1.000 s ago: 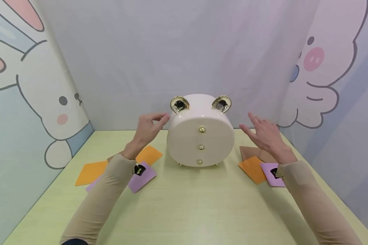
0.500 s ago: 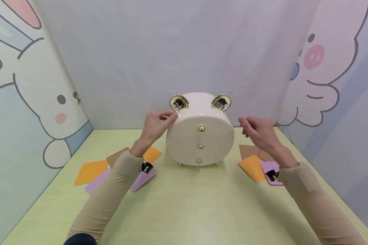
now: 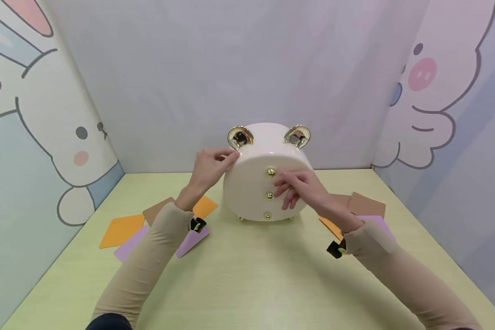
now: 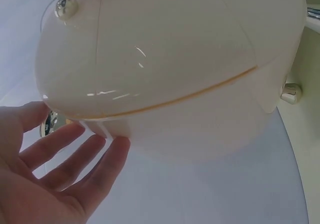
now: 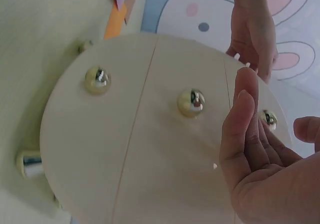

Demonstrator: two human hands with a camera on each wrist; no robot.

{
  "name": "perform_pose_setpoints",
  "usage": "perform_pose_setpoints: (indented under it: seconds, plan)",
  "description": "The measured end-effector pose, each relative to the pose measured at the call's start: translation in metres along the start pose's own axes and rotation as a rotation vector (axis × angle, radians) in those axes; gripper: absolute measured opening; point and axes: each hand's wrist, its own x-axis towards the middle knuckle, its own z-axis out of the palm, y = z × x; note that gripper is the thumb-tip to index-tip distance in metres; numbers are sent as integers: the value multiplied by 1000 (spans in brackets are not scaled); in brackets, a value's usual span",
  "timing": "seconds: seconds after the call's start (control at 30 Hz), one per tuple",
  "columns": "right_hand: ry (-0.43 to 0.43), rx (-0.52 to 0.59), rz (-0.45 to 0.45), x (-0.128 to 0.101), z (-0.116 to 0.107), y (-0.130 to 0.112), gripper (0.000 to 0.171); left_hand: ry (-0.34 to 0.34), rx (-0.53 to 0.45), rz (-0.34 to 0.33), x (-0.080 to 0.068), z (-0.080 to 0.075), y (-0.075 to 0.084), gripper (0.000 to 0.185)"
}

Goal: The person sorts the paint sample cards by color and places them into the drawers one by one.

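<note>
A glossy white rounded drawer box (image 3: 247,188) stands on short gold feet, with two gold ears on top. Three gold knobs run down its front, the top knob (image 3: 271,172) among them. My left hand (image 3: 209,168) touches the box's upper left side below the left ear (image 3: 240,137); the left wrist view shows its fingers (image 4: 107,164) fairly straight against the shell. In front of the box, my right hand (image 3: 303,185) has loosely bent fingers and holds nothing. Its fingertips are close to the top knob. Thin seams (image 5: 136,119) divide the front into drawers.
Orange (image 3: 121,230), purple (image 3: 130,243) and brown paper squares (image 3: 158,211) lie on the table (image 3: 247,279) to the left. More lie under the right forearm, including a brown square (image 3: 367,204). A pale wall (image 3: 247,68) rises behind the box.
The right hand first drew its fingers in beside the box, then moved left to its front near the top knob. The left hand moved right slightly and came onto the box's side.
</note>
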Motion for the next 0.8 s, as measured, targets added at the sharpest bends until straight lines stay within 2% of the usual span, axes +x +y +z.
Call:
perform_pose_setpoints:
  seconds: [0.13,0.27,0.53,0.8]
  plan:
    - [-34,167,99,11,16,0,50,2,7,-1,0,-1,0,26]
    - [-3,261,141,14,24,-1,51,-5,8,0,0,-1,-1,26]
    - [94,285,155,17,33,-2,47,6,13,12,-1,-1,0,25]
    - [127,264,151,15,35,-1,44,0,1,-6,-3,0,1,26]
